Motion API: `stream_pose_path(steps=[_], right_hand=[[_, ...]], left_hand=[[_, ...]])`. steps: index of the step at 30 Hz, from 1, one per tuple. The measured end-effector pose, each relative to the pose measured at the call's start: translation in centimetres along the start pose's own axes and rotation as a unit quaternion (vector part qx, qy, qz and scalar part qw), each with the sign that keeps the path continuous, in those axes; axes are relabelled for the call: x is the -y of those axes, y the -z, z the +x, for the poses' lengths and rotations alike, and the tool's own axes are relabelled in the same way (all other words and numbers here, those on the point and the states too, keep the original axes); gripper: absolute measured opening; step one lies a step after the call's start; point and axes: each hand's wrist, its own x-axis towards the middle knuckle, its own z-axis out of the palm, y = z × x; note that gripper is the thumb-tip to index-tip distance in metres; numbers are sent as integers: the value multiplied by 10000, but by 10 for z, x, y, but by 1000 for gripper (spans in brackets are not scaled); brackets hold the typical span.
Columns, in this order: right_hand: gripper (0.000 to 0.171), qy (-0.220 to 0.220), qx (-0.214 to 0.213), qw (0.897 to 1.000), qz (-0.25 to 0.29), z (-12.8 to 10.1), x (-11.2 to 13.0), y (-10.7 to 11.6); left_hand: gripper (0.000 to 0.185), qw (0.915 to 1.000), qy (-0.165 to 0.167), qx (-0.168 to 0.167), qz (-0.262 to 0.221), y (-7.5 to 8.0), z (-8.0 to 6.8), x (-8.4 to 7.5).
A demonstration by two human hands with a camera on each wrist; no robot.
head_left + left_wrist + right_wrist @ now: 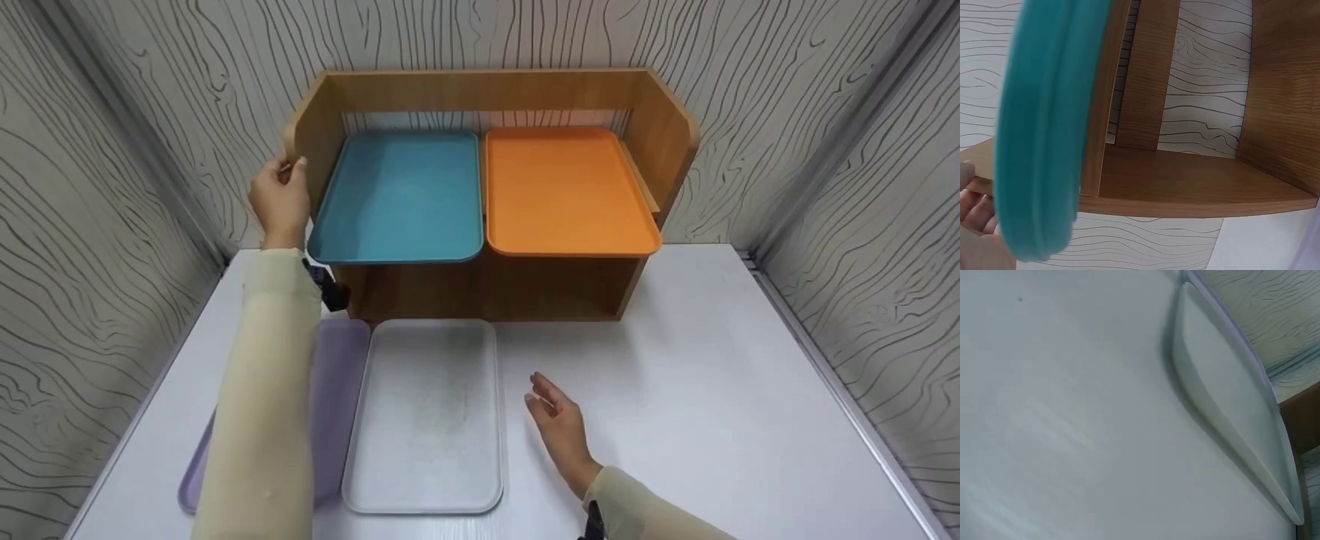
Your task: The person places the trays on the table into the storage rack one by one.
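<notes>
Head view, left hand (279,199) fingers gripping wooden shelf (660,127) beside teal tray (401,196), right hand (559,427) fingers apart near white tray (427,416)

Orange tray (570,191): rectangular with rounded corners and a shallow raised rim, set at the far right of centre, raised above the counter, its long side running near to far. It carries nothing.

Lilac tray (341,360): lies flat on the near left of the counter, partly hidden; a far corner and a near-left edge show.

Counter (712,375): smooth, white and matt, with a pale rail along its right edge.

Walls (862,187): pale panels printed with dark wood-grain lines, closing the scene on the left, far and right sides.
</notes>
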Motion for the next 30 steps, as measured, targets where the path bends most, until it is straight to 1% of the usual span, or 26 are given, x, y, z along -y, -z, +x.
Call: stream_pose_path(steps=[4,8,12,15,19,22,27,30], right_hand=[[54,25,200,9993,-324,-11,-8,-18],[56,86,321,9984,-453,-22,-12,-32],[60,130,365,9976,-571,-31,-14,-44],[62,256,328,9959,-806,-36,-17,-50],[59,565,144,9906,-1240,-41,-23,-54],[57,707,96,9877,-1394,-44,-26,-53],[52,643,160,9871,-1455,-44,-26,-51],[49,594,151,9884,-1387,-42,-24,-51]], left_hand=[[34,10000,-4,-21,-3,0,0,1],[33,10000,-8,-9,-35,-1,0,2],[35,10000,57,2,-64,-1,-1,0],[35,9999,135,10,-21,-1,-1,-1],[34,9999,76,-9,79,-2,1,-2],[32,9999,4,-53,137,-2,2,-1],[32,9999,5,-48,109,0,1,-2],[33,10000,39,-23,60,0,0,-2]])
